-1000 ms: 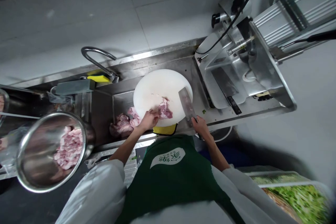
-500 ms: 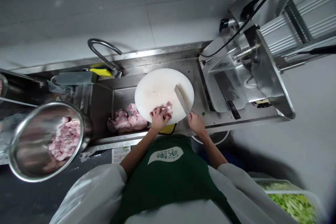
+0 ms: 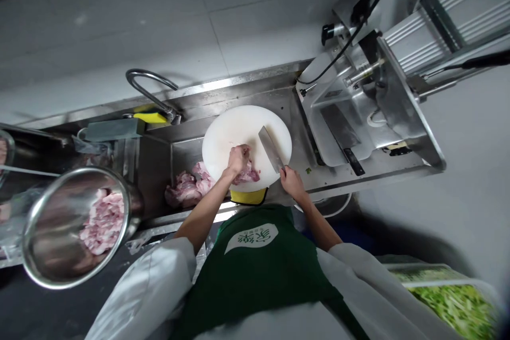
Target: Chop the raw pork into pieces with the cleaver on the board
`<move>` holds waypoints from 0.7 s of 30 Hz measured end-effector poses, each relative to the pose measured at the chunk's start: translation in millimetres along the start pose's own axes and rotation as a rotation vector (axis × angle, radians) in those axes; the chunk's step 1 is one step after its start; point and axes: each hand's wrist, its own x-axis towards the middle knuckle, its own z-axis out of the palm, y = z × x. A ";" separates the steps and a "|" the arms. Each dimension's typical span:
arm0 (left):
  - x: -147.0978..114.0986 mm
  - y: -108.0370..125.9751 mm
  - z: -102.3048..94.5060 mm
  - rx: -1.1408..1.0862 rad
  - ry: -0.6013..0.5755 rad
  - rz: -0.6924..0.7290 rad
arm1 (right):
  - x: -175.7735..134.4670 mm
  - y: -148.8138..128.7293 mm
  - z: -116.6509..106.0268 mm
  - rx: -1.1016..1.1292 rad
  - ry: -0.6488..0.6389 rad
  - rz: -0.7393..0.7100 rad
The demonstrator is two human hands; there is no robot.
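A round white cutting board (image 3: 227, 127) spans the sink, with a raw meat piece (image 3: 249, 174) near its front edge. My left hand (image 3: 238, 159) is over the board, its fingers curled closed on the meat and partly hiding it. In my right hand (image 3: 292, 181) is the handle of a cleaver (image 3: 271, 149); its blade lies over the right side of the board, apart from the meat. Larger chunks of raw meat (image 3: 185, 189) sit in the sink left of the board, partly behind my left forearm.
A steel pot (image 3: 30, 228) with cut meat (image 3: 102, 223) stands at left. Behind the sink rise a faucet (image 3: 151, 93) and a yellow sponge-like item (image 3: 150, 117). A metal slicer (image 3: 414, 111) is at right, a second cleaver (image 3: 340, 133) at its base. Shredded greens (image 3: 454, 305) fill a basket lower right.
My left hand has shifted up and turned over the meat, and more of the piece shows on the board. The cleaver stays in my right hand. The view has tilted slightly.
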 end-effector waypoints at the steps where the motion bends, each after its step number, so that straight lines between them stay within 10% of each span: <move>1: 0.2 5.1 -7.7 -0.032 0.044 0.040 | 0.3 0.7 0.6 0.012 0.005 0.002; 9: -27.6 39.6 -42.8 -0.210 0.380 0.193 | 2.8 4.6 5.2 0.058 0.019 0.022; 16: -81.9 -81.7 -19.4 -0.080 0.317 -0.020 | -0.6 -5.7 -7.4 -0.009 0.006 -0.020; 21: -107.2 -123.7 -12.8 -0.038 0.574 -0.151 | -3.1 -52.9 -31.8 -0.027 0.116 -0.163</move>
